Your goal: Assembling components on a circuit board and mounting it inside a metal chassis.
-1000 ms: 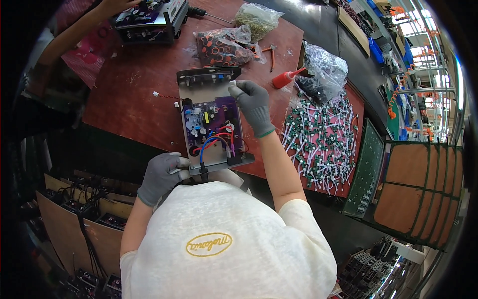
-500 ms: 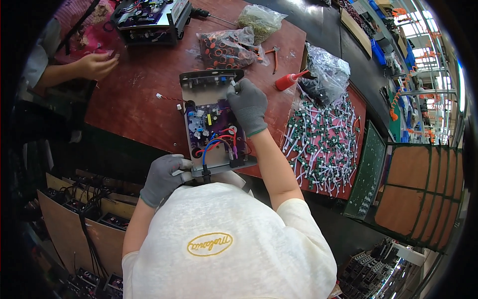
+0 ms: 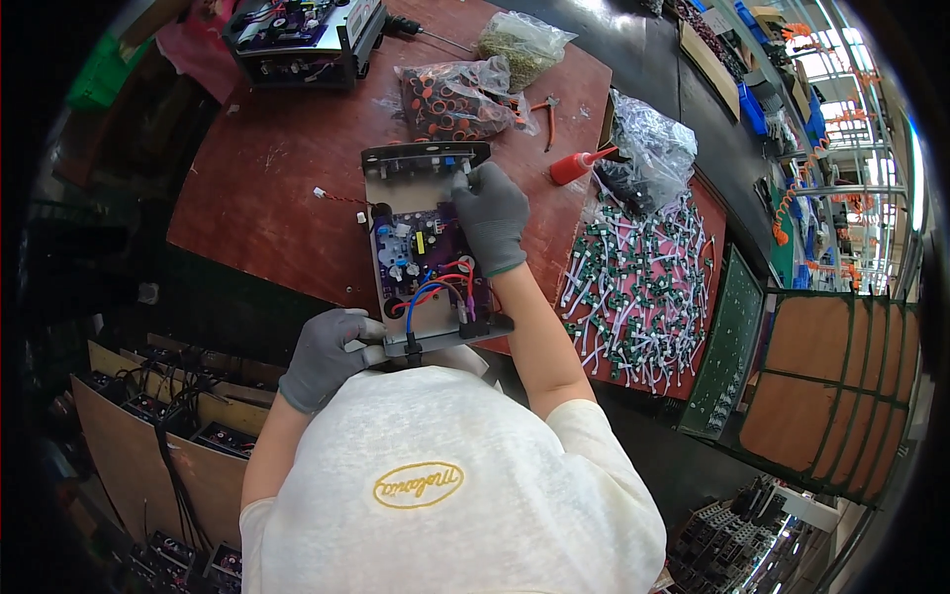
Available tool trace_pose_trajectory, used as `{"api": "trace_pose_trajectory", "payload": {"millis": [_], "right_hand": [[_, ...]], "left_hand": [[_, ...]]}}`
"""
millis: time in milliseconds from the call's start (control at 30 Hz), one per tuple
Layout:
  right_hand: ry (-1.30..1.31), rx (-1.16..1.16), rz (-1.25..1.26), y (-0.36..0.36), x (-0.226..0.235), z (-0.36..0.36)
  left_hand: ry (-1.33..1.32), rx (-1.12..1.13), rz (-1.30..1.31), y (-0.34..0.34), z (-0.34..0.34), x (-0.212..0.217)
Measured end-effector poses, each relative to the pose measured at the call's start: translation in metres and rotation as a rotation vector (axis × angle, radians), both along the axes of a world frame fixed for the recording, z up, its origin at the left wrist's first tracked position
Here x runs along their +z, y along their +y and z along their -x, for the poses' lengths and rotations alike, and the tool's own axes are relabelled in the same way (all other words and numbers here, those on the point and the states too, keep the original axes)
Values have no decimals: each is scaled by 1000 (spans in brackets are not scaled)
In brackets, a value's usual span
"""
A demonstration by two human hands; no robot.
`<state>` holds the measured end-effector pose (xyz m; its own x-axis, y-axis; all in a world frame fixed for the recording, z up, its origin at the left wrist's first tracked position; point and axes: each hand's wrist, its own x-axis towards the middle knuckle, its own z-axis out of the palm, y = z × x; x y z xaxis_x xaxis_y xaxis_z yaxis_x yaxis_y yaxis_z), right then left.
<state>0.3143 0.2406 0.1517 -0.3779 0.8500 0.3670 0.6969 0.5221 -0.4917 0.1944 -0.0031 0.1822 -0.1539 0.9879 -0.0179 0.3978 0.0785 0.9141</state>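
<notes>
Still steadying the open chassis [image 3: 399, 199] over the near edge of the worktop [image 3: 267, 193] with the left hand [image 3: 325, 358], still at its far panel [image 3: 421, 154] with the right hand [image 3: 493, 216]; cannot tell either grip, clamped or loose. No co-worker's hand now by the left edge; no visible effect on the work.

On the table [image 3: 247, 188], a circuit board [image 3: 432, 259] is seated in a chassis [image 3: 406, 194]. Directly behind the chassis, a bag of small parts [image 3: 450, 104] is placed; behind and left of the chassis, a second unit [image 3: 300, 61]. To the chassis's right, a bottle [image 3: 571, 168] is set and, farther right, cabled parts [image 3: 641, 287] are spread.
</notes>
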Motion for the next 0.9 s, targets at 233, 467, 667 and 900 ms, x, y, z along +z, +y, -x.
{"api": "trace_pose_trajectory", "payload": {"millis": [233,467,667,900], "right_hand": [[183,186,300,12,7,-19],[94,257,-145,31,16,-16],[47,479,-98,42,20,-19],[-10,460,-5,45,23,-15]], "left_hand": [[12,3,-64,2,-1,-2],[9,0,-55,0,0,-3],[-21,-14,-7,0,1,-3],[-51,5,13,-2,2,-3]]}}
